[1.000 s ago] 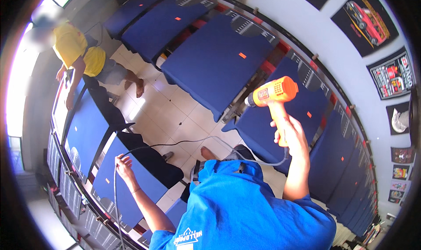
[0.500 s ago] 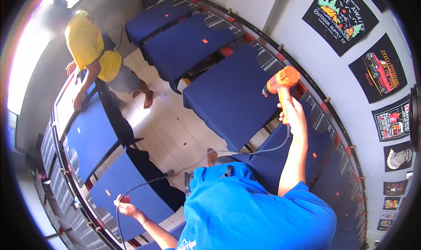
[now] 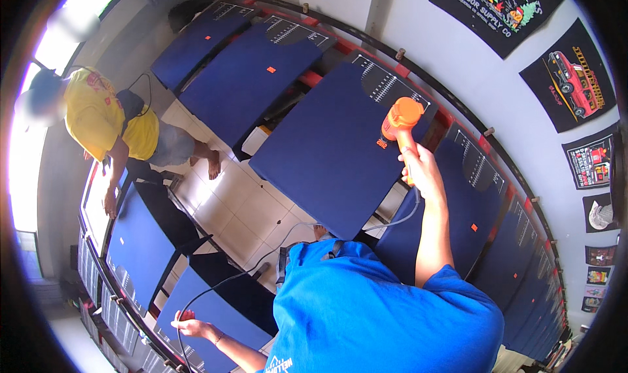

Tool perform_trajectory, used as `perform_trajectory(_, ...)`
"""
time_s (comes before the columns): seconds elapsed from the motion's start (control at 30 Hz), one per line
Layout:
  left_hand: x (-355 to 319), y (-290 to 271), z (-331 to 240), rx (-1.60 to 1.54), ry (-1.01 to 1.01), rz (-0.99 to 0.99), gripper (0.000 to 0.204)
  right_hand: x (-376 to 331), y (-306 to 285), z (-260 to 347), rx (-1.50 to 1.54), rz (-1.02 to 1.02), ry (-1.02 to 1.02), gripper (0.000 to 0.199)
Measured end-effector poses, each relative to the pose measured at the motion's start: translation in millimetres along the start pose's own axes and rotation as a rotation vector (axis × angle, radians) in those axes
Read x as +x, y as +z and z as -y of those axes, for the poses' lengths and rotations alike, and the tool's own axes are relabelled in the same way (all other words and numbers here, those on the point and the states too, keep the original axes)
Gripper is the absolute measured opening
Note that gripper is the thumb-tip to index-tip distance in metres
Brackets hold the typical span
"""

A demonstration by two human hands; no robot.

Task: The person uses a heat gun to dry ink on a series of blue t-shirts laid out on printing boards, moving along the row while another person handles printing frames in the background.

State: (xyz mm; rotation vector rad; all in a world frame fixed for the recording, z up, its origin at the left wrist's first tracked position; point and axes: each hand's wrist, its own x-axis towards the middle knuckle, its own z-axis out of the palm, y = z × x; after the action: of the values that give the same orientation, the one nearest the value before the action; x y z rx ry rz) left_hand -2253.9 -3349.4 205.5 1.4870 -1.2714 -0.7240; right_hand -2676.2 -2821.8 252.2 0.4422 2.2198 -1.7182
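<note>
My right hand point(image 3: 422, 171) grips the handle of an orange heat gun point(image 3: 400, 119), held over the far end of a dark blue cloth panel point(image 3: 327, 151). The gun's dark nozzle points down and left, beside a small orange print point(image 3: 382, 143) on that cloth. My left hand point(image 3: 188, 323) is closed around the dark power cable point(image 3: 226, 278), out to my left over another blue-covered board point(image 3: 203, 307). The cable sags across in front of my body and rises to the gun's handle.
More blue-covered boards point(image 3: 252, 79) stand in slanted rows on both sides, along dark rails point(image 3: 451, 100). A tiled floor aisle point(image 3: 239, 206) runs between them. At the far left a person in a yellow shirt point(image 3: 98, 115) leans over a board. Printed black cloths point(image 3: 568, 79) hang on the right wall.
My view has shifted, and the heat gun now sits nearer the small orange print, its nozzle tipped further down. The person in yellow appears further left. Both my hands keep their grips.
</note>
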Motion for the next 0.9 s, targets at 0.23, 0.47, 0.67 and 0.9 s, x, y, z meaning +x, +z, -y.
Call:
perform_trajectory(0.23,-5.6,40.3,-51.6,0.003,0.191,0.007,0.060,1.5,0.3,1.7,0.033,-0.003,-0.007,0.033)
perform_trajectory(0.47,-17.7,58.9,-76.1,0.025,0.282,0.015,0.062,2.0,-5.5,4.9,0.009,0.009,0.016,0.035)
perform_trajectory(0.67,-12.8,53.8,-71.6,0.025,0.218,-0.043,0.063,3.3,-5.0,5.6,0.034,0.022,0.028,0.035)
perform_trajectory(0.9,-10.4,52.4,-66.9,-0.001,0.199,-0.028,0.062,1.8,-2.8,7.7,0.016,0.032,0.030,0.037)
